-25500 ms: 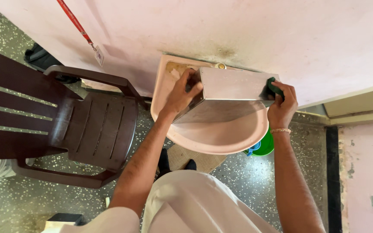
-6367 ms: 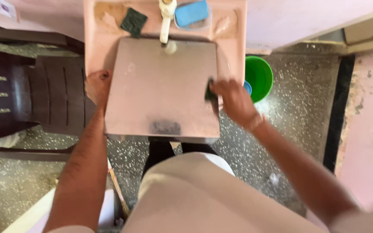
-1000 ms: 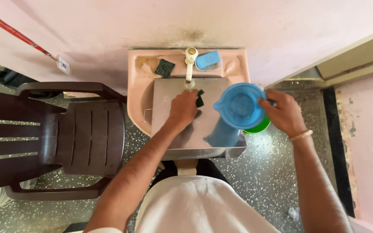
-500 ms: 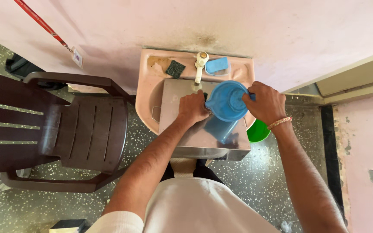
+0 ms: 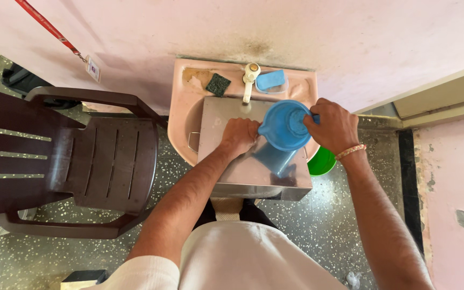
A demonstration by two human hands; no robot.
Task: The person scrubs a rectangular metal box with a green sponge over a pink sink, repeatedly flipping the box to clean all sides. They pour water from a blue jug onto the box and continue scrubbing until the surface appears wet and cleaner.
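Observation:
A shiny steel box-shaped container (image 5: pixel 243 172) rests across a pink wash basin (image 5: pixel 181 129). My left hand (image 5: pixel 239 136) presses on its flat top, fingers curled; whether a scrubber is under it is hidden. My right hand (image 5: pixel 333 124) grips the handle of a blue plastic mug (image 5: pixel 285 124), held tilted just above the container near the white tap (image 5: pixel 249 80). The mug's reflection shows on the steel.
A dark green scrub pad (image 5: pixel 218 84) and a blue soap dish (image 5: pixel 270 80) lie on the basin's back ledge. A dark brown plastic chair (image 5: pixel 76 161) stands at the left. A green bucket (image 5: pixel 322 162) sits on the speckled floor under the basin's right side. Pink wall behind.
My right hand has carried the blue mug left, over the container and closer to the tap. My left hand has stayed on the container's top.

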